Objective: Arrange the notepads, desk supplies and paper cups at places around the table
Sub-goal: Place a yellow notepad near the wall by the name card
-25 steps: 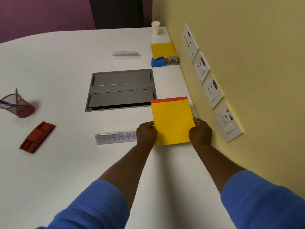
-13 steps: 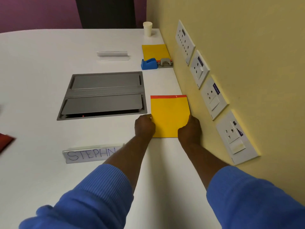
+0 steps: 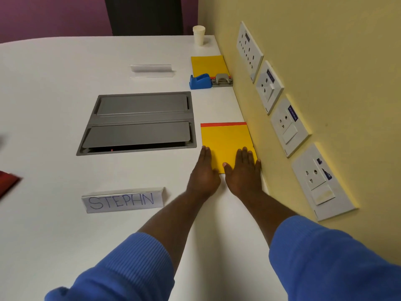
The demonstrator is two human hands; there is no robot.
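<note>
Beside the wall (image 3: pixel 347 51), left hand (image 3: pixel 204 172) and right hand (image 3: pixel 243 170) lie flat-fingered on the notepad (image 3: pixel 225 139).

We stretch both arms forward, side by side. Our left hand (image 3: pixel 202 173) lies palm down, its fingers (image 3: pixel 206 154) straight, held together and pointing away from us. Just to its right, our right hand (image 3: pixel 244 174) lies flat as well, its fingers (image 3: pixel 244 155) straight and slightly spread, and the thumb (image 3: pixel 226 165) angles out toward the left hand. The heels of the two hands nearly meet. Both wrists run straight on from the bare left forearm (image 3: pixel 173 218) and right forearm (image 3: pixel 265 210). Behind them, the left sleeve (image 3: pixel 121 268) and right sleeve (image 3: pixel 325 257), both blue, cover our arms.
</note>
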